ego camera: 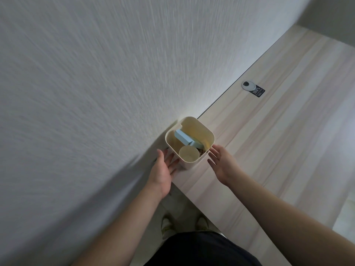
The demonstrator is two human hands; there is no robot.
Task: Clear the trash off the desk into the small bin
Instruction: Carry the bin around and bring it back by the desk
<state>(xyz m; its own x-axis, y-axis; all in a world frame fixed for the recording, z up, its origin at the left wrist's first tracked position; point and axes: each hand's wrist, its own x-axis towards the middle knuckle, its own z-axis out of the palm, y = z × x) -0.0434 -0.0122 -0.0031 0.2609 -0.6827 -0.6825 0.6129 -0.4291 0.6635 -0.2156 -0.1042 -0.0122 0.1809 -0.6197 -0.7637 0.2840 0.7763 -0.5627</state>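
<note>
A small cream bin [199, 125] stands on the corner of the light wooden desk [278, 135], close to the wall. Inside it lie a light blue box [183, 138], a paper cup [188, 154] and some small scraps. My left hand [163, 172] is at the bin's left side with fingers straight, the fingertips touching or nearly touching its wall. My right hand [222, 164] hovers just right of the bin, fingers spread and relaxed, holding nothing.
A white textured wall [86, 93] fills the left and runs along the desk's back edge. A round cable grommet [248, 85] and a black sticker [258, 91] sit farther along the desk. My feet show on the floor below.
</note>
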